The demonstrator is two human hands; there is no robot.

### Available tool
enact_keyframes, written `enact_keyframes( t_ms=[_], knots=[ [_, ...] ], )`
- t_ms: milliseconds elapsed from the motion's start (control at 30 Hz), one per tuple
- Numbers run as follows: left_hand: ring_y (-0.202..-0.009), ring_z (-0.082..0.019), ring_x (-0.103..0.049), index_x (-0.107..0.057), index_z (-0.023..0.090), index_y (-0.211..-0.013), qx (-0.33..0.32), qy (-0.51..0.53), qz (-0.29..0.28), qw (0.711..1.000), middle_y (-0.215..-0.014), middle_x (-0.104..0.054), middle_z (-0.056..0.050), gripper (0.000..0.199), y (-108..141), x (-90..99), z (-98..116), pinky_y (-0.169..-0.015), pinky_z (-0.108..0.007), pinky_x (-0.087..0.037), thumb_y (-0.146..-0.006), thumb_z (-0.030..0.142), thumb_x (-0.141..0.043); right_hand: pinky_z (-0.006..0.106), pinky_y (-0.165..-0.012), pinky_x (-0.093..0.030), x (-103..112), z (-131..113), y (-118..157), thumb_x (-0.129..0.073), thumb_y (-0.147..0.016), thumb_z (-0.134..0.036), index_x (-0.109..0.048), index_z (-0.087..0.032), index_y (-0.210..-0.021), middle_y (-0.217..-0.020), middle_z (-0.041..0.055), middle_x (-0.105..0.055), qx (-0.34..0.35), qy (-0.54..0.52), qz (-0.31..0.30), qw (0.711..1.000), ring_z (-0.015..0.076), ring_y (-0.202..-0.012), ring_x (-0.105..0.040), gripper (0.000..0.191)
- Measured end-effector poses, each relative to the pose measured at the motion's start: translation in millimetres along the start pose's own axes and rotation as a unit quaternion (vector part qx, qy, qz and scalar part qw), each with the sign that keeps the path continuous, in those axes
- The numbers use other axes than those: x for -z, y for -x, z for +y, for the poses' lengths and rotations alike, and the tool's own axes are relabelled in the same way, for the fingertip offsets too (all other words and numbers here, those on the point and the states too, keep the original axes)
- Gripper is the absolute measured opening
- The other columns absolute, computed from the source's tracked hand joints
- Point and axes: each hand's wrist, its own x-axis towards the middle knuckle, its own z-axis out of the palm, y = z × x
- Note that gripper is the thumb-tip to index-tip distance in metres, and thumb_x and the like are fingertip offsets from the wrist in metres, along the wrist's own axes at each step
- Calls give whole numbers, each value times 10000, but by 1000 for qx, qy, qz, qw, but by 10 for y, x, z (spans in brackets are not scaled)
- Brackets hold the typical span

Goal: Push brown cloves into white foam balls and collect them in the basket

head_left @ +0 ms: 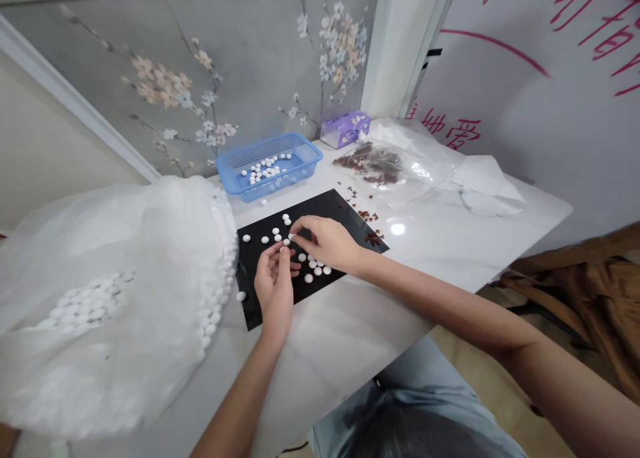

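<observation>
White round pellets (90,305) packed a sheer mesh bag (110,231) at far left, with more in a blue plastic basket (280,178) behind. A person's left hand (274,286) was half curled over a black sheet (345,208), and a single pellet (287,242) sat at its fingertips, just under the arched right hand (325,241); neither hand's grip could be told. Being round, the pellet showed no long axis or pointing direction. A slip, or a knock to the sheet, could send pellets rolling across the glossy white counter (425,278). Dried reddish-brown spice (373,165) lay in a clear plastic bag (420,171) at right.
</observation>
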Motion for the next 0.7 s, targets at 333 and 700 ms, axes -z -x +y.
enact_keyframes(
  t_ms=[333, 700],
  knots=[
    [-762, -126, -636, -665, 187, -935, 50, 44, -72, 995, -880, -691, -36, 291, 46, -66, -3, -726, -248, -497, -696, 352, -685, 215, -543, -398, 309, 166, 405, -501, -844, -252, -567, -194, -996, -1042, 45, -602, 23, -11, 13, 1000, 88, -594, -517, 176],
    [-745, -120, -620, -665, 184, -925, 67, 34, -67, 995, -837, -678, -27, 313, 46, -62, -13, -711, -249, -494, -672, 365, -704, 272, -551, -352, 627, 809, 538, -501, -800, -230, -639, -191, -834, -933, 65, -605, -263, 212, 74, 938, 166, -659, -549, 147]
  ],
)
